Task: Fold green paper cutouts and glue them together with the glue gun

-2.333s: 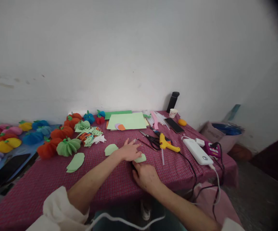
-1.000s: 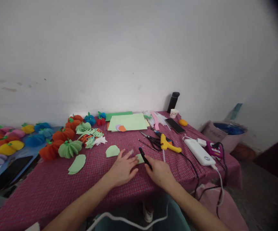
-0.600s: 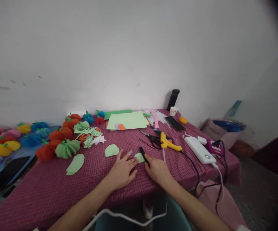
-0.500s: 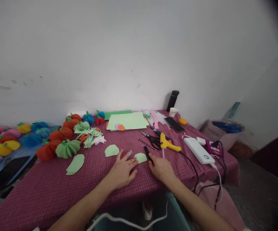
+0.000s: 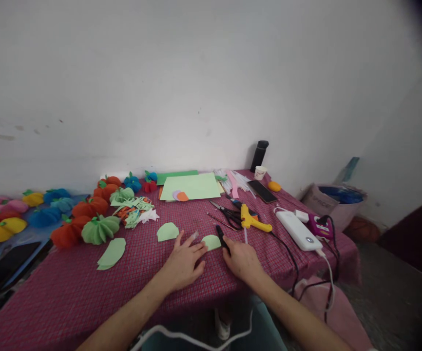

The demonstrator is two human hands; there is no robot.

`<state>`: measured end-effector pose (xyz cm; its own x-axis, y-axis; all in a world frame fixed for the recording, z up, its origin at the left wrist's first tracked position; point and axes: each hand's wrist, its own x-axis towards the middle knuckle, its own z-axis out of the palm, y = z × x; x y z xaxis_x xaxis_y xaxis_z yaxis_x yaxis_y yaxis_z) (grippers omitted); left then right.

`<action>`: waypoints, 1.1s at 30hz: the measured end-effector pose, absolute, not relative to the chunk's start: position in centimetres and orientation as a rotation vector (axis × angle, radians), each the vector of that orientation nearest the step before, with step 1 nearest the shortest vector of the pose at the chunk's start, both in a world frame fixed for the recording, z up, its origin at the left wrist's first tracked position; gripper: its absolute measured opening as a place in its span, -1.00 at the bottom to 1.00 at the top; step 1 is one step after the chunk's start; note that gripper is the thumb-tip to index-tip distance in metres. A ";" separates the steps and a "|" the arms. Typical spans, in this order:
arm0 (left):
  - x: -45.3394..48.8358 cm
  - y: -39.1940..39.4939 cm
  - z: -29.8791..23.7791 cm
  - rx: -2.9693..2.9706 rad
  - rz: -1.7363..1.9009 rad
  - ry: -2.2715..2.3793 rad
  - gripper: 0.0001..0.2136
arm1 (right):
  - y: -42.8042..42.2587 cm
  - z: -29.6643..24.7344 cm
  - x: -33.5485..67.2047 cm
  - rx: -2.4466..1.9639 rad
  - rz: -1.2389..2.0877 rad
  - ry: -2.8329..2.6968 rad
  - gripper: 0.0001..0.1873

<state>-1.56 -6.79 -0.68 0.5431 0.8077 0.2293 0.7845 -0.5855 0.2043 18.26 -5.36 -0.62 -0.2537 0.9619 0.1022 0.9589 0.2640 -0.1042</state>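
My left hand (image 5: 183, 261) lies flat and open on the red checked tablecloth (image 5: 68, 292), fingers spread, its fingertips touching a small light green paper cutout (image 5: 211, 242). My right hand (image 5: 240, 258) is closed round a black pen (image 5: 221, 237) whose tip points away from me, right beside that cutout. Another green cutout (image 5: 167, 231) lies just beyond my left hand, and a longer green piece (image 5: 112, 253) lies to the left.
Black scissors (image 5: 229, 213), a yellow glue gun (image 5: 251, 218), a white power bank (image 5: 298, 229) with cables and a phone (image 5: 262, 190) sit to the right. Green paper sheets (image 5: 191, 185) lie at the back. Coloured paper pumpkins (image 5: 99, 228) crowd the left side.
My left hand drew back from the cutout to lie flat near me. My right hand picked up the black pen and holds it beside the cutout.
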 end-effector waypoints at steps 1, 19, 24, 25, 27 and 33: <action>-1.5 -6.8 -0.7 2.689 0.469 1.391 -0.64 | -5.5 -0.7 18.3 -1.785 0.024 -2.386 -0.57; -1.0 -5.4 -1.4 2.748 0.381 1.390 -0.48 | -5.6 -0.1 16.3 -1.728 0.014 -2.413 -0.62; -1.1 -5.3 -1.9 2.757 0.360 1.407 -0.46 | -5.1 -1.1 16.2 -1.750 0.018 -2.449 -0.59; -1.1 -5.4 -1.9 2.756 0.360 1.407 -0.46 | -5.1 -1.2 16.3 -1.749 0.008 -2.452 -0.59; -1.1 -5.4 -2.0 2.751 0.358 1.407 -0.46 | -5.1 -1.3 16.7 -1.748 -0.008 -2.458 -0.58; -1.2 -5.6 -1.9 2.734 0.371 1.410 -0.47 | -5.1 -0.9 18.0 -1.824 -0.005 -2.412 -0.57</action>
<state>-1.19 -5.57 -1.94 0.5574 0.8078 0.1916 0.7975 -0.5851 0.1468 17.98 -5.11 -0.93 -0.2677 0.9587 0.0959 0.9591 0.2746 -0.0680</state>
